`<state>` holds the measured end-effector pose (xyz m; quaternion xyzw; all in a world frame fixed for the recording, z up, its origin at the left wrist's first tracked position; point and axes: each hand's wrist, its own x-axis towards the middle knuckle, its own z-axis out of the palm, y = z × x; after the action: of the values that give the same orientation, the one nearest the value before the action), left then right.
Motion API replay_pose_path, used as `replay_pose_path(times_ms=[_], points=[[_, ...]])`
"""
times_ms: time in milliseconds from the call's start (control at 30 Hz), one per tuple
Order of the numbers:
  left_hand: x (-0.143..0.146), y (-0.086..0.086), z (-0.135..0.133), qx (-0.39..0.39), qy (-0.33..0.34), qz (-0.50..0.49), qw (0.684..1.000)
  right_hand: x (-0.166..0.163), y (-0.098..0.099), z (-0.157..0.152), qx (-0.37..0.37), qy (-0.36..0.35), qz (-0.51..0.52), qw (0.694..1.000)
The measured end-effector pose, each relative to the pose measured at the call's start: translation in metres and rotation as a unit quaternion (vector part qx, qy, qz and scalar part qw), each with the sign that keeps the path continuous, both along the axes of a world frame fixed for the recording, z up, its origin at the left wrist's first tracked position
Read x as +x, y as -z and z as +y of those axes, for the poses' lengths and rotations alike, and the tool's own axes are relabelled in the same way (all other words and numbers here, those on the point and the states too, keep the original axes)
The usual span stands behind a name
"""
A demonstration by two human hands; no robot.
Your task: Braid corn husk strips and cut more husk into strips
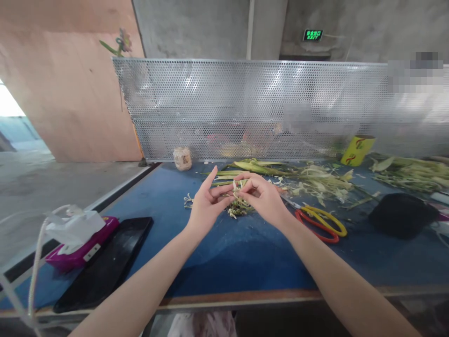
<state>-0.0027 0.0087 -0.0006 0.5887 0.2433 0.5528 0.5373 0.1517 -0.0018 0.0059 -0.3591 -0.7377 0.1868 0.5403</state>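
Note:
In the middle of the head view my left hand (206, 199) and my right hand (262, 194) meet over the table. Between their fingertips is a small pale flower sprig (241, 184), partly covered by the fingers. The thumb and index finger of my right hand pinch it. One finger of my left hand points up, while its other fingers and thumb close in on the sprig. Just below lies a small heap of pale blossoms and stems (236, 211). Scissors with red and yellow handles (321, 220) rest open beside my right wrist.
Long green stalks (256, 166) and pale flower sprays (315, 180) lie behind my hands. A yellow roll (358, 150) and a wrapped roll (183, 158) stand near the perforated metal screen (224, 89). At left are a black tablet-like slab (105, 262) and a purple tissue box (84, 248); a black object (403, 215) sits right.

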Motion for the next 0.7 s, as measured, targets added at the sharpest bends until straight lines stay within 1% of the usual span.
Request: replay_pose_path(times_ms=[67, 167, 233, 267, 333, 433, 533, 633, 700], points=[[0.000, 0.000, 0.000, -0.006, 0.005, -0.002, 1.000, 0.000, -0.001, -0.001, 0.002, 0.013, -0.026, 1.000], [0.000, 0.000, 0.001, -0.022, 0.008, -0.013, 1.000, 0.000, -0.004, -0.005, 0.035, 0.034, -0.068, 0.996], [0.000, -0.001, 0.003, -0.034, 0.003, -0.032, 0.999, 0.000, -0.005, -0.006, 0.044, 0.033, -0.062, 0.997], [0.000, -0.001, 0.004, -0.039, -0.003, -0.044, 0.998, 0.000, -0.004, -0.006, 0.035, 0.032, -0.044, 0.998], [0.000, -0.002, 0.005, -0.049, -0.013, -0.069, 0.996, 0.000, -0.003, -0.005, -0.015, 0.027, 0.007, 0.999], [0.000, -0.003, 0.006, -0.063, -0.018, -0.101, 0.993, -0.002, 0.002, -0.001, -0.125, 0.017, 0.057, 0.990], [0.001, -0.004, 0.006, -0.065, -0.016, -0.124, 0.990, -0.006, 0.006, 0.001, -0.209, -0.043, 0.081, 0.974], [0.002, -0.002, 0.006, -0.061, -0.021, -0.139, 0.988, -0.013, 0.007, -0.001, -0.279, -0.128, 0.176, 0.935], [0.002, -0.001, 0.006, -0.063, -0.025, -0.144, 0.987, -0.016, 0.007, -0.002, -0.305, -0.162, 0.234, 0.909]])
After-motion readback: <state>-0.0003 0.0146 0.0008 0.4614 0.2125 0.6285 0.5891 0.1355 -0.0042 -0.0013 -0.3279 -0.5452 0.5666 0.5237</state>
